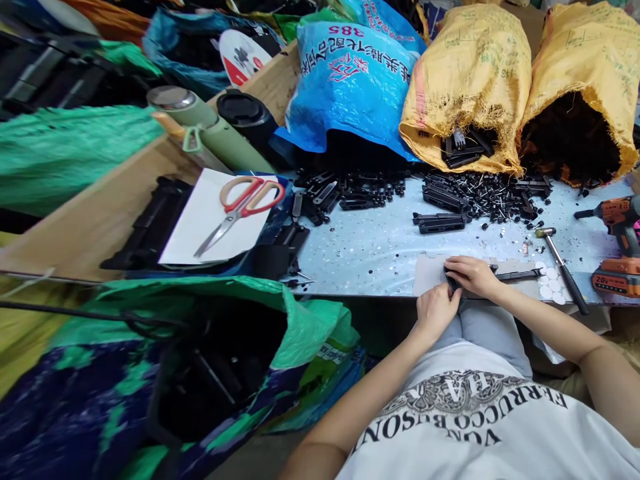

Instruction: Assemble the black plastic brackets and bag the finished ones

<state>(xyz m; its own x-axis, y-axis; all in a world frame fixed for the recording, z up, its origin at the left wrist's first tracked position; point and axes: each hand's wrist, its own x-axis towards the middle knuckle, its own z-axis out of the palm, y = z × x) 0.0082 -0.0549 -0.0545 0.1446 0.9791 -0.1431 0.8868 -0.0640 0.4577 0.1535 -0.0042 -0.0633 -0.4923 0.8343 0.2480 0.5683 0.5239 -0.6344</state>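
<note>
My left hand [436, 308] and my right hand [470, 275] meet at the near edge of the pale blue table [370, 243]. Together they pinch a small black plastic part [453, 283], fingers closed on it. A longer black strip [515, 273] lies on a grey pad [430, 272] just right of my right hand. Loose black plastic parts [480, 193] are heaped further back on the table.
A hammer [563, 267] and an orange cordless drill [620, 243] lie at the right. Scissors [245, 203] rest on white paper at the left. Blue [350, 87] and yellow sacks [470, 73] of black parts line the back. A green bag [200, 360] stands open beside my left arm.
</note>
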